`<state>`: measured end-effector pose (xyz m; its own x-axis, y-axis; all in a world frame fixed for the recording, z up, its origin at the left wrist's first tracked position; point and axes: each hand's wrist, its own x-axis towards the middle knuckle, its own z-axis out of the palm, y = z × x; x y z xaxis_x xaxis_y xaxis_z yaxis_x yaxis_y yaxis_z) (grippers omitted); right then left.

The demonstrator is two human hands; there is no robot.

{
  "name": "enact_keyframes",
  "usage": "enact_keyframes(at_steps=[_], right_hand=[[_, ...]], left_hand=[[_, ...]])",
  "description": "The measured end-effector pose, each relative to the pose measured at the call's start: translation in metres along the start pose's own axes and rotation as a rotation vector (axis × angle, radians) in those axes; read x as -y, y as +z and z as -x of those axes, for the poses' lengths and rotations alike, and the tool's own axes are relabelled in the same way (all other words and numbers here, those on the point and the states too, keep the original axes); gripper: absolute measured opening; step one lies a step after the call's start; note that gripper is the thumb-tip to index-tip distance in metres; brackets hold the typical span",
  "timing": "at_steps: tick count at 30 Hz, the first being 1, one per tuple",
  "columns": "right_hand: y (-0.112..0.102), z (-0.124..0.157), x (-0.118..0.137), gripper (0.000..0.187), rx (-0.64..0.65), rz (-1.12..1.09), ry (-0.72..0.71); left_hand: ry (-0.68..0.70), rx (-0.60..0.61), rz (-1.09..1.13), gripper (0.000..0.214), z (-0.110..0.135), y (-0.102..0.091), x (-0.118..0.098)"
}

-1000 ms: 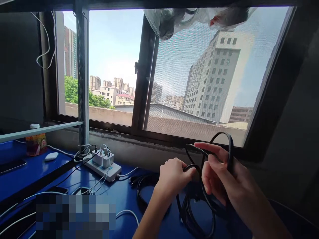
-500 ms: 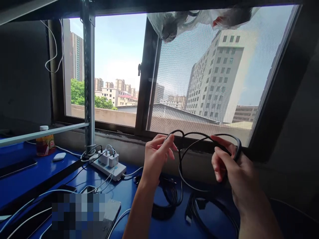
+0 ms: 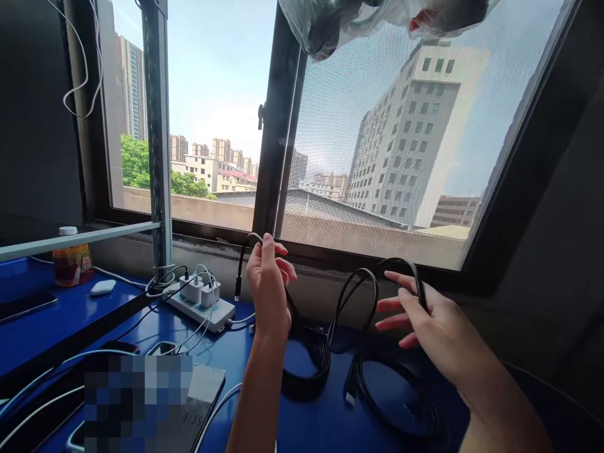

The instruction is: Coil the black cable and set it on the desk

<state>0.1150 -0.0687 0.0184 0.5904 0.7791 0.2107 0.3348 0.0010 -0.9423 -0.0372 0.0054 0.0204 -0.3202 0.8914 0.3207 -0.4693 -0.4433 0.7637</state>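
White power strip (image 3: 201, 309) on the blue counter (image 3: 56, 321). Left hand (image 3: 268, 283) raised, pinching the black cable (image 3: 358, 296) near its plug end. Right hand (image 3: 425, 314) spread, a cable loop draped over its fingers; coils resting below.

Black cable (image 3: 359, 296), white power strip (image 3: 198, 309), blue table (image 3: 245, 358), orange-labelled bottle (image 3: 70, 263).

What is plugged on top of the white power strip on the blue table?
On the white power strip stand two white charger plugs, with black and white cables leading from them. The sockets beneath the chargers are covered, so how many are free cannot be seen.
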Motion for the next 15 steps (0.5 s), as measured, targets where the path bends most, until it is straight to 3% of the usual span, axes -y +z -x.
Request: enact_keyframes(at_steps=[2, 5, 11, 15], right_hand=[[0.002, 0.004, 0.003, 0.045, -0.034, -0.012, -0.063], [0.008, 0.007, 0.007, 0.046, -0.032, -0.132, -0.278], [0.023, 0.013, 0.006, 0.056, -0.01, -0.28, -0.468], [0.03, 0.012, 0.005, 0.055, -0.011, -0.336, -0.512]], left_hand=[[-0.04, 0.095, -0.052, 0.041, 0.0, 0.001, 0.001], [-0.065, 0.226, -0.168, 0.036, 0.003, 0.001, 0.002], [0.06, 0.214, -0.397, 0.037, 0.014, -0.002, -0.007], [0.031, 0.245, -0.672, 0.02, 0.023, -0.008, -0.024]])
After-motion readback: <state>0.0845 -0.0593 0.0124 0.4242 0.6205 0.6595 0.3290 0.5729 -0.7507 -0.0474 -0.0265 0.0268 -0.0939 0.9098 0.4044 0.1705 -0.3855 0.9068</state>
